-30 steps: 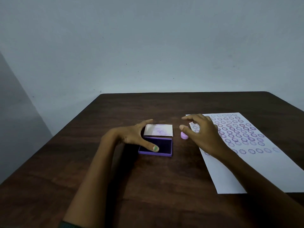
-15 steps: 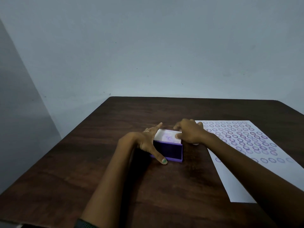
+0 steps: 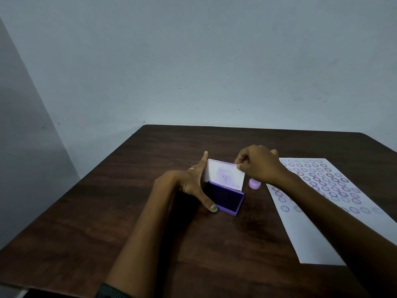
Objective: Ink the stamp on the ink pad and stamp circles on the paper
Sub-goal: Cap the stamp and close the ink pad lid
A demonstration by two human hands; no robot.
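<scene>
The ink pad [image 3: 228, 200] is steadied by the left hand [image 3: 194, 183] (fingers spread); its lid [image 3: 225, 175] is pinched upright by the right hand [image 3: 258, 166]; the stamp [image 3: 254, 184] stands at 3 o'clock.

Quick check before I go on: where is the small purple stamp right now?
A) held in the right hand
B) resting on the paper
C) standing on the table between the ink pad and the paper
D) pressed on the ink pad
C: the stamp stands on the table, free of both hands, between the ink pad and the paper, while the right hand pinches the pad's raised lid.
</scene>
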